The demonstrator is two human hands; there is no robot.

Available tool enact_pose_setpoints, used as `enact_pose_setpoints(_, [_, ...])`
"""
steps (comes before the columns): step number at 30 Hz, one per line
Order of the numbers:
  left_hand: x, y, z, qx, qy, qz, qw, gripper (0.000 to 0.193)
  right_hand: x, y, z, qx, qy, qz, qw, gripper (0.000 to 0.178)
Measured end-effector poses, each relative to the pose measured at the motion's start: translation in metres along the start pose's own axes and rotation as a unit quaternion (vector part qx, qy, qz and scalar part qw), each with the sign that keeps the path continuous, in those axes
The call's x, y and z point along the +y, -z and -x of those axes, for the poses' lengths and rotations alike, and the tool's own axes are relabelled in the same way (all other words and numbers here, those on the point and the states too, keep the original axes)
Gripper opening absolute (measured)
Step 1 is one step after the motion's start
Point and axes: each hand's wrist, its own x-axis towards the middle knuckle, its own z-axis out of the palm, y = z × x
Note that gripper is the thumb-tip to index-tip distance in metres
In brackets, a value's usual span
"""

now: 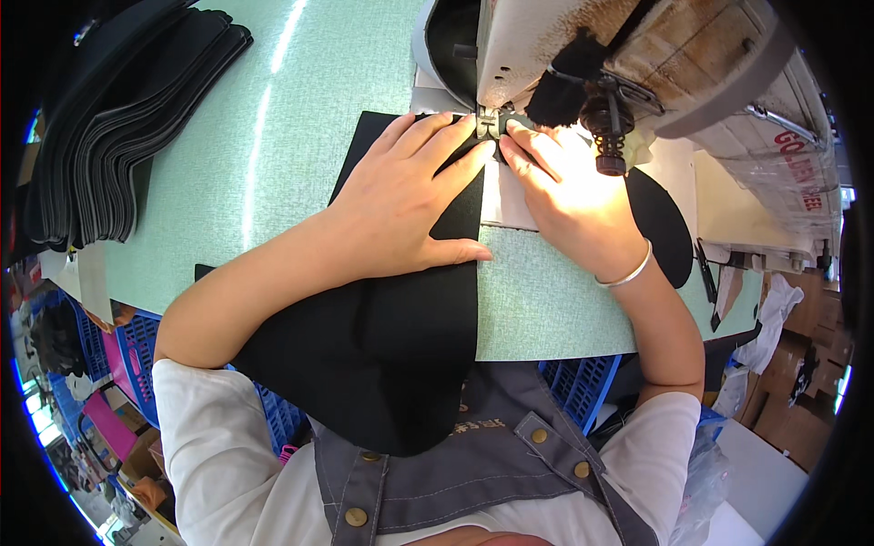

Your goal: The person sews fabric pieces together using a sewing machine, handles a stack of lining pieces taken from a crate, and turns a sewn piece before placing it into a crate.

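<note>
A large black fabric panel [391, 337] lies on the table, hanging over its front edge onto my apron. My left hand [396, 205] rests flat on this panel, fingers spread and thumb out toward the panel's right edge. Its fingertips are close to the presser foot [488, 123] of the sewing machine [546, 55]. My right hand [578, 196] lies on the other side of the foot, fingers stretched forward, under a bright lamp glare. Beside its wrist a rounded black piece [660, 227] shows; whether it joins the panel is hidden.
A tall stack of black cut pieces [118, 127] stands at the far left of the green table [328, 64]. Thread snips [707, 282] lie at the right. Blue plastic crates [578, 387] sit below the table edge. The machine head overhangs the right side.
</note>
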Motion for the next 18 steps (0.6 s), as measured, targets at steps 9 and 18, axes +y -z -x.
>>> enact_pose_setpoints(9, [0.0034, 0.0, -0.0001, -0.012, 0.008, 0.005, 1.0, 0.083, 0.0015, 0.0016, -0.0003, 0.008, 0.007, 0.008, 1.0, 0.038])
enact_pose_setpoints(18, [0.0017, 0.0032, 0.0007, -0.01, 0.005, 0.008, 1.0, 0.082, 0.0034, 0.0039, -0.0009, -0.003, 0.01, -0.012, 1.0, 0.039])
